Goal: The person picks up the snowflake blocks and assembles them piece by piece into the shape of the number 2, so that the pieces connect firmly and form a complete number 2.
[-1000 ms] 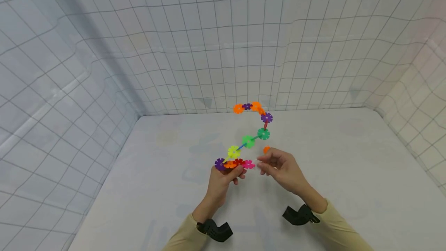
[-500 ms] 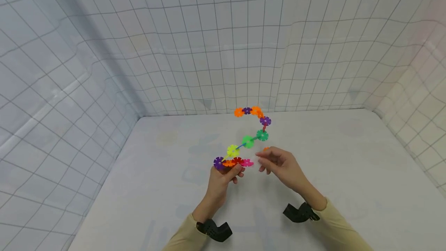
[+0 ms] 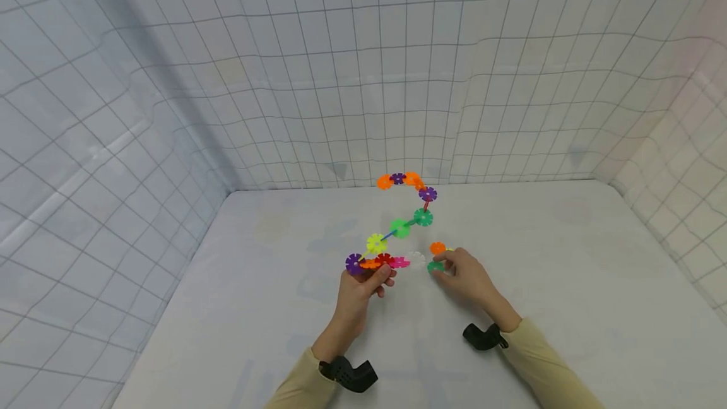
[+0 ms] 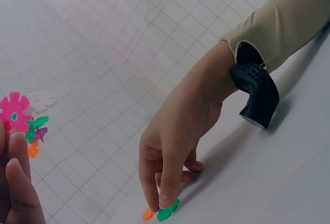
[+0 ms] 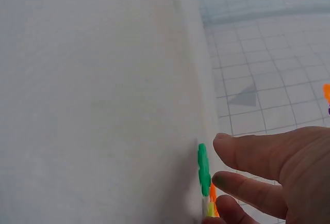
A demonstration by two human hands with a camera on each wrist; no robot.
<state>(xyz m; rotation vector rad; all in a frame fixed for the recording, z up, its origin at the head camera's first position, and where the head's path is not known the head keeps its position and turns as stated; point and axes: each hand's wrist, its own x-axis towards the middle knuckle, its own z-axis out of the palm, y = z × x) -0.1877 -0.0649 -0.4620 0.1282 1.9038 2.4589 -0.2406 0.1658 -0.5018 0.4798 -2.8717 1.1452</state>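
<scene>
My left hand pinches a chain of notched flower discs near its red disc, holding it up. From a purple disc the chain bends back through yellow, green and purple discs to an orange one. At the near end a pink disc meets a translucent white disc. My right hand reaches down to a loose green disc on the table. Its thumb and fingertips are spread right at that disc's edge, not closed around it.
A loose orange disc lies just beyond the green one, with a bit of a yellow disc showing by the right fingers. The white table meets grid-patterned walls at the back and sides.
The right hand has let go of the white disc at the chain's end and moved right to the loose green disc. The left hand keeps its hold, shifting slightly left.
</scene>
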